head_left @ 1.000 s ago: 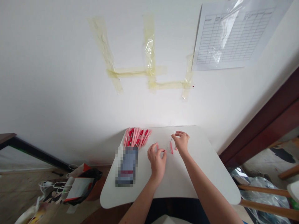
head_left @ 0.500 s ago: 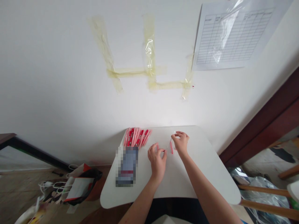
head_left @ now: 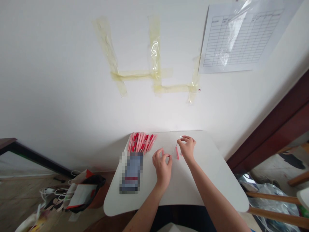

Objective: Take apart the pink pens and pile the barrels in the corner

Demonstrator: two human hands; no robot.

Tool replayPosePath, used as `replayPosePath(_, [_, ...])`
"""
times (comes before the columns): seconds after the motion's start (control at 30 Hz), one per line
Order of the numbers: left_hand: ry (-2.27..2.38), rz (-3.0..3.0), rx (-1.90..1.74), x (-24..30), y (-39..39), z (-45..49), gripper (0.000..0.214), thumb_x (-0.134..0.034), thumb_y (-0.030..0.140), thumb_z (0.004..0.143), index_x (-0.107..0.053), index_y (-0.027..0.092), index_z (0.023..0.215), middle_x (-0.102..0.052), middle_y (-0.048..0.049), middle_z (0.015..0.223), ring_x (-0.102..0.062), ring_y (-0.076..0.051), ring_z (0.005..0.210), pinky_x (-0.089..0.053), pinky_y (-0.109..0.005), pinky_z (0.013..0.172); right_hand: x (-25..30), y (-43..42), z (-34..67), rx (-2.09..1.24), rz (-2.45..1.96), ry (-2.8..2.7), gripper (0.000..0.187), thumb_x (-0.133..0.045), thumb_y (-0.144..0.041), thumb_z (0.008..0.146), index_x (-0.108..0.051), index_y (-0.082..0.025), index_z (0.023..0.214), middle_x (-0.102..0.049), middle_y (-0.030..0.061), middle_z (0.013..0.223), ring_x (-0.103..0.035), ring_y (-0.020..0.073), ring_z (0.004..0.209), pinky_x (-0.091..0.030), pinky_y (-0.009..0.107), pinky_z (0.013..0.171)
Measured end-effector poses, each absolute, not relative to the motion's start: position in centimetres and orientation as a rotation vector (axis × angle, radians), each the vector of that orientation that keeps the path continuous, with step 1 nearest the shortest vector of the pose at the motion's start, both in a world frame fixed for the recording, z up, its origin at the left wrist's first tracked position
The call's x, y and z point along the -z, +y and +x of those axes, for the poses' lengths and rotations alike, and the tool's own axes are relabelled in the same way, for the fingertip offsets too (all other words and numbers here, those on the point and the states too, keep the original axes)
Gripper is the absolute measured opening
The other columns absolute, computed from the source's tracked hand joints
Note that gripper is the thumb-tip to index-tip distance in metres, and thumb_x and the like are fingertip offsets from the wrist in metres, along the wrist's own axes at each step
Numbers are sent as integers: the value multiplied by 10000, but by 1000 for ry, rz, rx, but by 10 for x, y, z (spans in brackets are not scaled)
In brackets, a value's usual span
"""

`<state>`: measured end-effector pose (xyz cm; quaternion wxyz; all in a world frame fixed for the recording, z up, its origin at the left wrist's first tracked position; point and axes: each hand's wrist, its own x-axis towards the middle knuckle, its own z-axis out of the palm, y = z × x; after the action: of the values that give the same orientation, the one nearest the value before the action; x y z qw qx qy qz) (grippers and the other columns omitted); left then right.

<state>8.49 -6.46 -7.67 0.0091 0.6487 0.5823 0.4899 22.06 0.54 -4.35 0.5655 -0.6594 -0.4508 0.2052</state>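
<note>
Both my hands work over a small white table (head_left: 212, 183). My left hand (head_left: 162, 163) is pinched, its fingertips closed on the near end of a thin pen part that I cannot make out clearly. My right hand (head_left: 187, 146) is also pinched, holding the far end of a thin clear pen tube (head_left: 176, 149). A short red piece (head_left: 177, 153) lies on the table just below my right hand. A pile of several pink and red pens (head_left: 141, 141) lies at the table's far left, well left of both hands.
A blurred-out dark rectangular object (head_left: 131, 172) lies on the table's left side. The white wall carries yellowed tape strips (head_left: 154, 51) and a printed grid sheet (head_left: 238, 38). Bags and cables (head_left: 79, 193) lie on the floor at left; wooden furniture (head_left: 277, 129) stands at right.
</note>
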Motion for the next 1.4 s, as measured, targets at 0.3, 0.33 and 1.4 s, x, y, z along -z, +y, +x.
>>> replayPosePath(0.3, [1818, 2021, -1515, 76, -65, 86, 102, -595, 217, 905, -678, 216, 848, -596, -113, 1222, -531, -280, 1225, -445, -554, 1057, 41, 0, 214, -453, -1548, -1117, 122, -641, -341, 727, -670, -246, 654, -662, 127, 1123, -403, 357, 1226, -360, 469, 1015])
replayPosePath(0.33, [1821, 2017, -1517, 76, -65, 85, 104, -596, 219, 905, -680, 216, 845, -597, -113, 1220, -531, -280, 1224, -447, -554, 1056, 41, 0, 214, -453, -1551, -1120, 122, -641, -339, 727, -670, -246, 654, -662, 126, 1121, -404, 356, 1226, -358, 471, 1019])
replayPosePath(1.4, [1829, 2186, -1393, 82, -63, 79, 69, -645, 166, 843, -671, 226, 824, -581, -101, 1250, -502, -302, 1261, -397, -612, 1087, 62, -32, 254, -288, -1328, -1561, 483, -588, -386, 897, -548, -261, 1361, -592, 98, 1358, -473, 289, 1284, -440, 516, 1055])
